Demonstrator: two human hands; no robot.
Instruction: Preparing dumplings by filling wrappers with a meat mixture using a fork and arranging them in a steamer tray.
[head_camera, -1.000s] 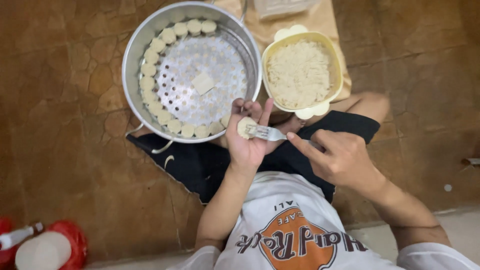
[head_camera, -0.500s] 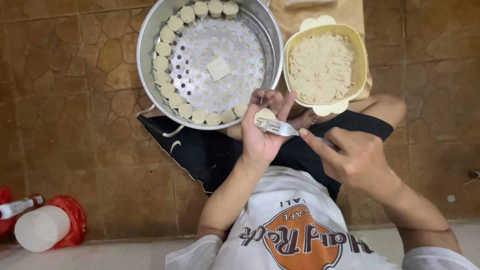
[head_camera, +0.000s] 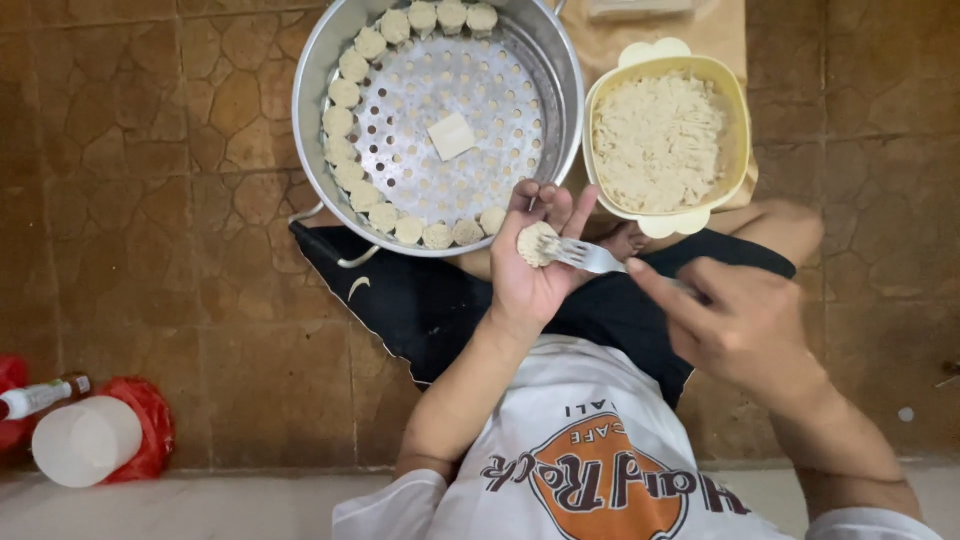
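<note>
Brown tile floor; left hand cups pale round dumpling; right hand pinches fork.

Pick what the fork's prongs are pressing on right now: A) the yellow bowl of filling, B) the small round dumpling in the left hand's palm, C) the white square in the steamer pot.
B: the fork, held by the right hand, meets the dumpling resting in the left hand.

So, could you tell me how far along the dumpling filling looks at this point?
Done: filled dumplings line part of the steamer tray rim. In hand: the left hand cups one dumpling while the right hand works it with a fork. Left: the yellow bowl holds plenty of filling; the right rim is bare.
</note>
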